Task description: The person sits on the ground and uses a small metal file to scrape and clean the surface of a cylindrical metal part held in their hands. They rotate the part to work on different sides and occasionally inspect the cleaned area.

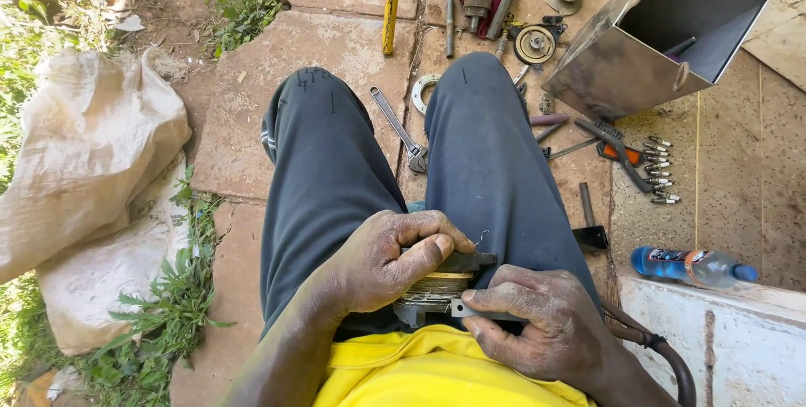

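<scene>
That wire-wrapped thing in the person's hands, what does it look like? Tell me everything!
The wire-wrapped part is a dark metal block with fine coppery-yellow wire wound around its middle. It lies across the person's lap, above the yellow shirt. The left hand curls over its top, thumb pressing the windings. The right hand grips a flat grey metal piece at its lower edge. One loose wire end curls up.

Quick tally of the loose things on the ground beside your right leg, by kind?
Adjustable wrench: 1
Metal ring: 1
Wire brush: 1
Open metal box: 1
Blue-capped plastic bottle: 1
Total: 5
Small bolts lie in a row, too small to count. Both hands, left hand and right hand, hold a wire-wound part.
</scene>
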